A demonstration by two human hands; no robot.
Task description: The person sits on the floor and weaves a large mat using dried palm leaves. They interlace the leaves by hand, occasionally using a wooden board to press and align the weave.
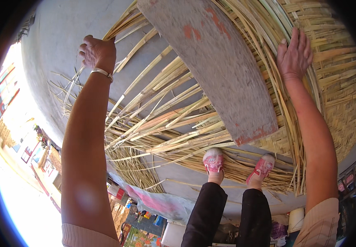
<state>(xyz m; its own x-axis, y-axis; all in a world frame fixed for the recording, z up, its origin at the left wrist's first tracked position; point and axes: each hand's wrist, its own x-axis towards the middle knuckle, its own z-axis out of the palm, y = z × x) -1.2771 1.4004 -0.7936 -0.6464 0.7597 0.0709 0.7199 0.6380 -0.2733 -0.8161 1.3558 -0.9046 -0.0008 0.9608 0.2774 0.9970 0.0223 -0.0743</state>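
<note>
At the upper left my left hand [97, 53] is closed, its fingers curled around the ends of several split reed strips [129, 20] that run up toward the board. My right hand [295, 55] lies flat on a long bundle of reed strips [268, 41] at the right, fingers stretched out and thumb apart. Between the hands a worn grey wooden board [219, 70] with reddish paint patches rests across the strips. Woven matting [338, 99] spreads right of my right arm. Loose strip ends [161, 82] fan out to the left from under the board.
More reed strips [141, 168] lie in a heap on the grey floor [75, 24]. My feet in pink shoes [214, 160] stand by the board's near end. A pale plastic sheet [157, 201] and household clutter sit along the lower edge.
</note>
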